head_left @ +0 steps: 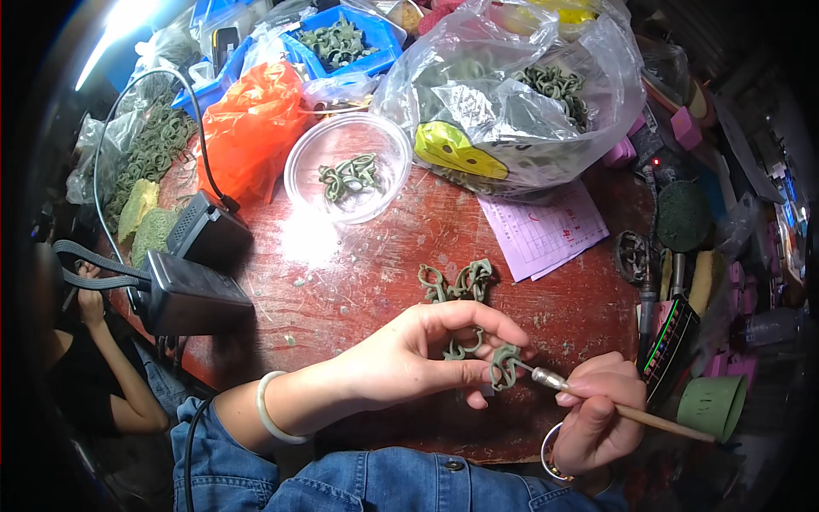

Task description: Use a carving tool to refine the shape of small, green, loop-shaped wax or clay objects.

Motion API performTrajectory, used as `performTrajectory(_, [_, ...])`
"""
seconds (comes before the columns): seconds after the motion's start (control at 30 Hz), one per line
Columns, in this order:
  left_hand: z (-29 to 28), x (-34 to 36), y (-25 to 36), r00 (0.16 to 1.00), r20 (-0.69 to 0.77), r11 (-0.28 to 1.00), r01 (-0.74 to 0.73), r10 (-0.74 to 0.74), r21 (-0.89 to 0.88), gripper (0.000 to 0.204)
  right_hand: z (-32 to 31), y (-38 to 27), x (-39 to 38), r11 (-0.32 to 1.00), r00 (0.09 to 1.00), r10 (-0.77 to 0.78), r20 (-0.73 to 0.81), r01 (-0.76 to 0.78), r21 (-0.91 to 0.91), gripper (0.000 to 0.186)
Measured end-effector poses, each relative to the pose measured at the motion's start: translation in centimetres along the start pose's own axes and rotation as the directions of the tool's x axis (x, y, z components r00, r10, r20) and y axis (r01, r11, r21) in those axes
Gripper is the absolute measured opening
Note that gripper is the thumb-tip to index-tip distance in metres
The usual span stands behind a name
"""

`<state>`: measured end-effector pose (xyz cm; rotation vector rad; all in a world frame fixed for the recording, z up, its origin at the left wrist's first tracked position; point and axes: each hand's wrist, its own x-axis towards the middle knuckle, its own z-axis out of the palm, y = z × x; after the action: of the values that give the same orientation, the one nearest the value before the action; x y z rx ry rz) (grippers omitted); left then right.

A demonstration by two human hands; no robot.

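Observation:
My left hand (418,354) pinches a small green looped piece (503,367) between thumb and fingers. In my right hand (602,414) is a thin hand tool (627,413) with a wooden handle, a metal collar and a slender metal tip. That tip touches or nearly touches the looped piece; I cannot tell which. Just beyond my left fingers, more green looped pieces (472,280) lie on the red table, partly hidden by the hand.
A round clear tub (294,183) holds several green pieces. Behind it are an orange bag (247,119), a blue bin (388,53) and a large clear bag (478,94). Pink paper (546,230) lies right of centre. Black boxes (200,294) stand left; a green cup (717,408) sits right.

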<state>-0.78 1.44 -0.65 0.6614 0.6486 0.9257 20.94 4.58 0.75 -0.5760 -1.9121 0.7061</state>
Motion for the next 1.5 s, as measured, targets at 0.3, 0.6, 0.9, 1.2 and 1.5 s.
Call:
performTrajectory(0.3, [0.2,0.0,0.2,1.000,-0.022,1.000,0.006,-0.005,0.022,0.032,0.7,-0.2,0.0,0.993,0.997,-0.076,-0.033,0.073,-0.088,0.017])
performTrajectory(0.6, [0.7,0.0,0.1,0.990,-0.138,0.997,-0.015,0.025,0.072,0.032,1.6,0.0,-0.1,0.948,0.948,-0.244,-0.202,0.190,-0.255,0.029])
performTrajectory(0.9, [0.4,0.0,-0.4,0.992,-0.110,0.958,-0.028,0.062,0.285,0.031,1.7,-0.1,0.1,0.986,0.969,-0.071,-0.238,0.032,-0.165,0.027])
performTrajectory(1.2, [0.6,-0.1,-0.4,0.995,-0.039,0.931,-0.072,0.093,0.358,0.031,0.2,-0.4,-0.1,0.987,0.978,0.161,-0.135,-0.160,0.019,0.020])
performTrajectory(1.5, [0.5,0.0,-0.4,0.976,0.046,0.818,-0.205,0.214,0.538,0.029,0.2,-1.1,-0.4,0.872,0.860,0.489,-0.149,-0.478,0.104,0.022])
